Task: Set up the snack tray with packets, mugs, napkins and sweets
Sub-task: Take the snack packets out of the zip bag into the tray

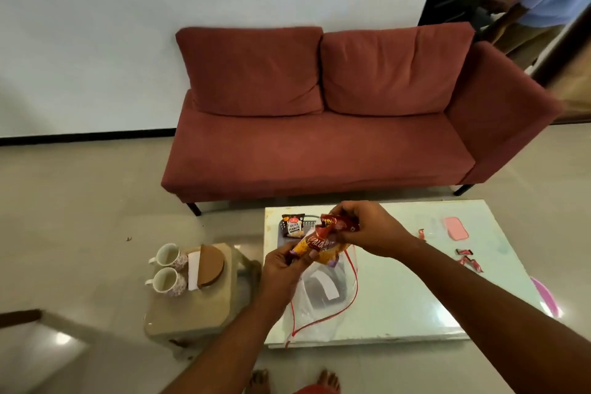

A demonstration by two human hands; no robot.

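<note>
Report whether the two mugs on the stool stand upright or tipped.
Upright: the far mug and near mug show open rims facing up on the stool.

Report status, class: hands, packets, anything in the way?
Left hand gripping orange snack packet; right hand pinching red packet. Salted peanuts packet on tray. Clear zip bag lies beneath hands.

Dim, soft indoor light; glare on floor (60, 338); wide-angle bending, blurred edges

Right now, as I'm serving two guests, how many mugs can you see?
2. One mug stands far-left on the stool; the second mug sits just nearer, both beside the napkin holder. Others could be hidden.
</note>
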